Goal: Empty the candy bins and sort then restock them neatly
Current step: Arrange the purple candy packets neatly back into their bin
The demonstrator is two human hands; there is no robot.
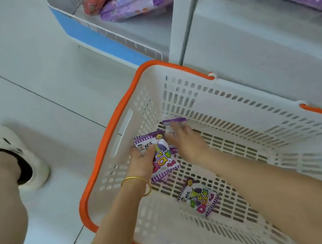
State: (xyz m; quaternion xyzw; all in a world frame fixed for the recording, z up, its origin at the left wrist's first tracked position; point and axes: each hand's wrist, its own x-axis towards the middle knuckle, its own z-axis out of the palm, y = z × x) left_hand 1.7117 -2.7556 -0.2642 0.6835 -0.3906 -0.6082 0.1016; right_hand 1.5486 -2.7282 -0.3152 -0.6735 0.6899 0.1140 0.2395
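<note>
Pale floor carries a basket [104,143]. Left hand [141,161] grips purple packs [158,153]. Right hand [186,139] has fingertips on a far pack [174,123], though a pinch is unclear. A loose pack [198,199] lies diagonally between the forearms, nearer the person.

A white slipper [0,137], trimmed with small brown charms, is seen at the left on a pale grey tiled floor [18,49] crossed by dark grout lines. A thin gold bangle [133,178] is worn at one wrist. A white upright post [182,23] is pictured above.
</note>
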